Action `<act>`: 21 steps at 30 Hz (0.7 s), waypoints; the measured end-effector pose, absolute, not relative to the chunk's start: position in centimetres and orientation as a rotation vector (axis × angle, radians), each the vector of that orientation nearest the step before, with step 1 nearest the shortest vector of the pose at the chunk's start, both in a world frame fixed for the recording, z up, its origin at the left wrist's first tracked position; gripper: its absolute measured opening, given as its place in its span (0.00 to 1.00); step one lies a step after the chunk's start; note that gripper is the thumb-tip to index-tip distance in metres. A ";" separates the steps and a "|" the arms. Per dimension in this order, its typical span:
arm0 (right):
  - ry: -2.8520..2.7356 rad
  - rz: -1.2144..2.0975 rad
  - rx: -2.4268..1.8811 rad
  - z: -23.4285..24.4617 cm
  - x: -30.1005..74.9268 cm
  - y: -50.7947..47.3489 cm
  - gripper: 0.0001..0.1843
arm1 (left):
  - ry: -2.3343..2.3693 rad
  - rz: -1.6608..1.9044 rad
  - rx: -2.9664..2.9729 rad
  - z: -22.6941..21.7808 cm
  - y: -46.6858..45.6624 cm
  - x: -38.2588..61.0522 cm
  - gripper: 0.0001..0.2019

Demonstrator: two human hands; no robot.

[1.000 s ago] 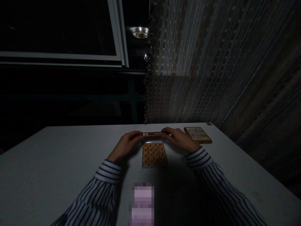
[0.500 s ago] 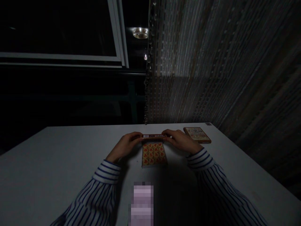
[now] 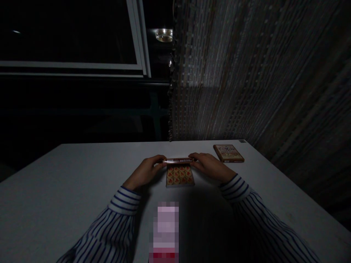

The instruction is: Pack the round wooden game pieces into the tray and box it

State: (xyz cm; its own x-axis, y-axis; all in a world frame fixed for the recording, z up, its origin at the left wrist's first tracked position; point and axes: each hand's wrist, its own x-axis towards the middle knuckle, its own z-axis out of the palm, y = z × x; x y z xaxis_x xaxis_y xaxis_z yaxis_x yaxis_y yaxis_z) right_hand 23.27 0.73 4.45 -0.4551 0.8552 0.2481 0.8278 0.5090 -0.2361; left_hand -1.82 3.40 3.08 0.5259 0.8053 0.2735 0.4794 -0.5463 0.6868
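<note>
My left hand (image 3: 145, 170) and my right hand (image 3: 210, 166) grip opposite ends of a reddish-brown box cover (image 3: 178, 160), whose narrow printed edge faces me. Below that edge a shallow tray (image 3: 181, 185) sticks out towards me on the table. Rows of round, pale Chinese chess pieces (image 3: 179, 174) with red characters fill its visible part. The cover hides the tray's far part. Fingers and thumb of each hand are closed on the cover's ends.
A flat brown box (image 3: 229, 153) with a printed lid lies on the white table (image 3: 82, 190), right of my right hand. A pixelated item (image 3: 166, 230) is at the near edge. Behind the table hang a bead curtain (image 3: 214, 91) and a dark window (image 3: 68, 33).
Less of the tray shows now, as the cover lies over more of its rows. Both hands keep hold of the cover. The view has shifted slightly.
</note>
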 end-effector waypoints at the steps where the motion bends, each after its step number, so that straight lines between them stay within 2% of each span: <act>1: -2.433 0.100 -1.400 4.3 23.2 0.5 0.18 | 1.059 0.787 2.244 3.0 3.1 -1.9 0.14; 13: -2.514 -0.083 -1.398 1.7 22.8 -2.0 0.16 | 1.057 0.801 2.312 1.4 0.0 -1.8 0.15; 21: -2.486 -0.004 -1.405 -1.9 23.1 -2.6 0.16 | 1.084 0.785 2.327 -1.0 -0.9 -1.6 0.17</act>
